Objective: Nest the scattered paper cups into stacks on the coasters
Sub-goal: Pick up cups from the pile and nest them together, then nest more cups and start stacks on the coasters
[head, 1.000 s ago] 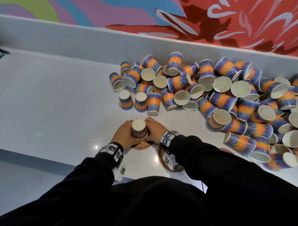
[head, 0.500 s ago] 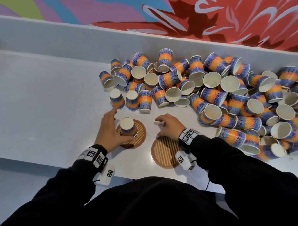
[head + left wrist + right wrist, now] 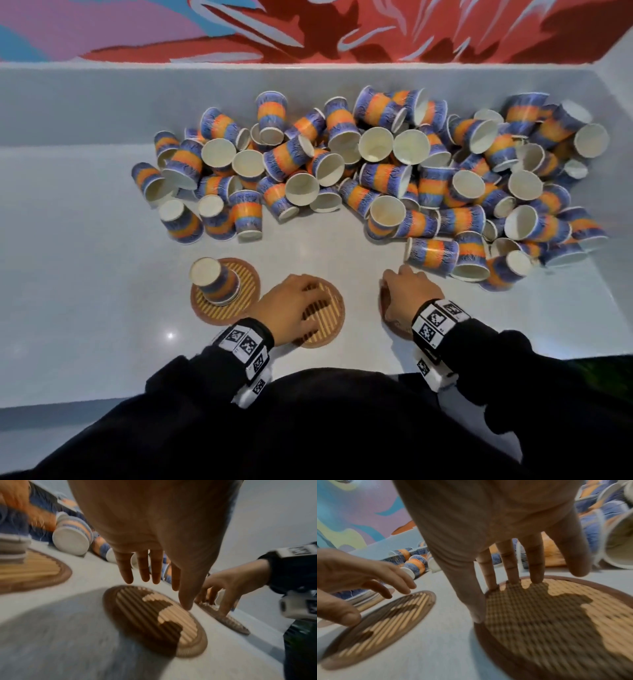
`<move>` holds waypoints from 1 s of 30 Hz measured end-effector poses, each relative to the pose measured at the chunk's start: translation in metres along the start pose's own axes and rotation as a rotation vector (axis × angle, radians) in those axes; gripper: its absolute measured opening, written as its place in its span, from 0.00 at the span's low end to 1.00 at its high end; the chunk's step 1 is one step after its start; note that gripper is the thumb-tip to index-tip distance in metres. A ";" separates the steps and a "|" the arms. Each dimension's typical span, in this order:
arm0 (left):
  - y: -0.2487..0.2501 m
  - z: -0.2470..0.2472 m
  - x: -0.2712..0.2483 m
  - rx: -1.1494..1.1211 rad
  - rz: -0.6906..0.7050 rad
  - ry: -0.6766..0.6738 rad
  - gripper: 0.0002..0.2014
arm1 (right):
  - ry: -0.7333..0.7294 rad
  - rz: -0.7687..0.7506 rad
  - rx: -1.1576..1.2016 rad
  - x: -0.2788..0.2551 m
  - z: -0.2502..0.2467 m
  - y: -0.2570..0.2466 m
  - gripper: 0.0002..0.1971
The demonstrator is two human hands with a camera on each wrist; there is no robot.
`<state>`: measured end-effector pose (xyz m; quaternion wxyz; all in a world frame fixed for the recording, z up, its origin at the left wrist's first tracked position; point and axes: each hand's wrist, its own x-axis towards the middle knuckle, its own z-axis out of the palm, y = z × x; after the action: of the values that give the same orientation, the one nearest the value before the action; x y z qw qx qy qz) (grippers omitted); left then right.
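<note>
Three coasters in a row near the front of the table [image 3: 85,274]. On the left coaster [image 3: 246,284] an upturned cup [image 3: 214,281], base up, long axis near vertical, tilted a little in the head view. Left hand [image 3: 291,308] spread flat over the middle coaster [image 3: 329,315], fingers [image 3: 144,566] straight and slightly apart, holding nothing. Right hand [image 3: 407,294] arched over the right coaster [image 3: 565,615], fingertips [image 3: 536,566] touching its far edge, also empty; whether pressing or merely resting, cannot tell. Loose cups [image 3: 376,164] heaped beyond both hands toward the back wall, mostly on their sides, mouths facing every way. Nearest to the right hand, just ahead and to its right: a cup on its side [image 3: 431,255], long axis running left to right, mouth direction unclear. Probably the natural next pick for the right hand, needing a turn to base-up before seating on a coaster. Left hand closer to the three upturned cups [image 3: 212,216] behind the left coaster.
</note>
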<state>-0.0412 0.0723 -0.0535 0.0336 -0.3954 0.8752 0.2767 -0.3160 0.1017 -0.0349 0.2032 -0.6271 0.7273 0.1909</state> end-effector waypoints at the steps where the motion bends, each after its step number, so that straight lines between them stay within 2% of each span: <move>1: -0.001 0.004 0.002 0.014 -0.012 -0.026 0.30 | 0.021 -0.003 0.004 -0.003 0.005 0.005 0.23; 6: -0.007 0.015 0.004 0.052 -0.107 0.016 0.34 | 0.073 -0.121 0.100 -0.004 0.022 0.013 0.37; 12: -0.009 0.011 0.014 0.052 -0.227 0.117 0.34 | 0.096 -0.300 0.128 0.013 0.009 -0.011 0.38; 19: -0.009 0.010 0.026 0.023 -0.336 0.153 0.35 | 0.123 -0.253 0.102 0.029 -0.002 -0.016 0.40; 30: -0.006 0.012 0.027 0.018 -0.369 0.156 0.35 | 0.102 -0.232 0.083 0.035 0.001 -0.008 0.41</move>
<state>-0.0574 0.0569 -0.0734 0.0191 -0.5690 0.7902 0.2266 -0.3123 0.0717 -0.0544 0.2124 -0.7070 0.6665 0.1037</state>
